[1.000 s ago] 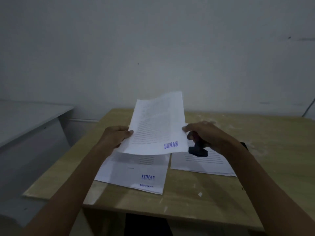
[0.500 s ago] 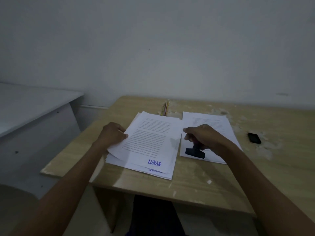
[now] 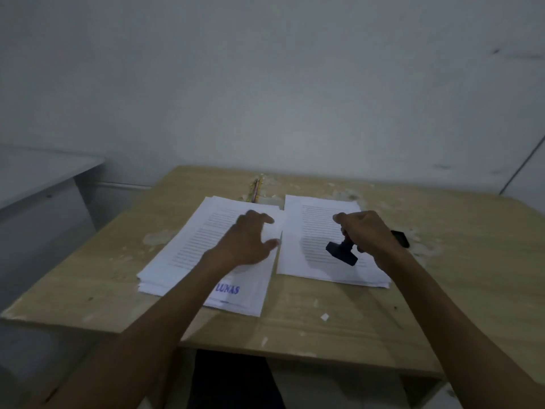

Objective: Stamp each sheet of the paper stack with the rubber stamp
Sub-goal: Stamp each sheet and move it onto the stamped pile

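On the wooden desk point(image 3: 339, 329), head view, two paper piles are seen: the stamped pile point(image 3: 188, 249) under the spread-fingered left hand point(image 3: 249, 240), and the paper stack point(image 3: 318, 219) beneath one rubber stamp point(image 3: 342, 252) clamped in the right hand point(image 3: 365, 231).

A dark rubber stamp point(image 3: 342, 251) is held tilted above the unstamped right paper stack point(image 3: 320, 219); the left stack point(image 3: 191, 246) is marked "LUNAS".

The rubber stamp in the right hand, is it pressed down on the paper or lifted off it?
Lifted. The rubber stamp hangs tilted in the right hand, casting a shadow on the unstamped right stack.
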